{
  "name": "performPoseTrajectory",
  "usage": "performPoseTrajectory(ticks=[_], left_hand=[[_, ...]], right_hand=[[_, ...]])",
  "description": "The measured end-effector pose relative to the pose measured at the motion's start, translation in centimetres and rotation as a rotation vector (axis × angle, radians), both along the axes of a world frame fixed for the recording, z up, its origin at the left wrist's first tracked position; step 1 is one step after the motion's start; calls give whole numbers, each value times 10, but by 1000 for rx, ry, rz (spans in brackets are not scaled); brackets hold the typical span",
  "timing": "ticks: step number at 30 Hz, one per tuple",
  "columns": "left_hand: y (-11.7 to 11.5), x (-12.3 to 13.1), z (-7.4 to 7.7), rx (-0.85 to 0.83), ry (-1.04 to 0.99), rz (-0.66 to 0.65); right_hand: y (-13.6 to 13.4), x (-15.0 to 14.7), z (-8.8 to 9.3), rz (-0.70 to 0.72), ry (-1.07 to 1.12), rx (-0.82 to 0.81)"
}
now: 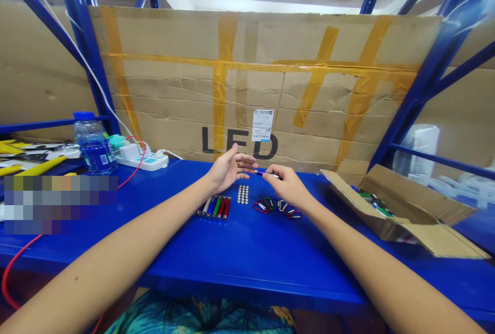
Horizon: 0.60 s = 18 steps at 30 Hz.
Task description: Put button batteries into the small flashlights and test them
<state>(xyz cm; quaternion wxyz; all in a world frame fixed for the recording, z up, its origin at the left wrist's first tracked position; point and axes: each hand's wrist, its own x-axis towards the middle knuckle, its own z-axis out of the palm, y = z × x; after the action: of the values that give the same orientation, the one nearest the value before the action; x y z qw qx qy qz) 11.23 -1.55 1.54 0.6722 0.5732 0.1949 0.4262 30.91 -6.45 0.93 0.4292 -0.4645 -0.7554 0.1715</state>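
Standing at the far left of the blue desk, toward ten o'clock from the hands, a water bottle with a blue cap rises just beside a white power strip. Next comes the left hand, held open above the desk with the palm turned toward three o'clock and the fingers spread. It grips nothing, and its fingertips lie just beside the tip of a small blue torch. At six o'clock from this hand, a row of coloured torches lies side by side on the desk. At one o'clock from that row, button cells sit in a tidy block. The small blue torch is at twelve o'clock from those cells, clear of the desk, pinched at its right end by the right hand, whose fingers are closed on it. At six o'clock from that hand, coloured carabiners lie in a loose cluster. Well apart at three o'clock, an open cardboard box rests on the desk with small coloured items inside.
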Motion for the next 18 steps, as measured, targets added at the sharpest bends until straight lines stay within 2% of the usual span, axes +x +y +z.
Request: performPoseTrajectory(ticks=[5,9,14,18], left_hand=[[-1,-1,1,-3,11,8],[0,1,-1,65,64,27],[2,7,-7,355,316,146],[13,4,-10,522,442,243]], right_hand=[[1,0,0,-6,-8,6],[3,1,0,-21,-18,38],[7,1,-4,45,-70,67],[25,1,-14,65,-156,39]])
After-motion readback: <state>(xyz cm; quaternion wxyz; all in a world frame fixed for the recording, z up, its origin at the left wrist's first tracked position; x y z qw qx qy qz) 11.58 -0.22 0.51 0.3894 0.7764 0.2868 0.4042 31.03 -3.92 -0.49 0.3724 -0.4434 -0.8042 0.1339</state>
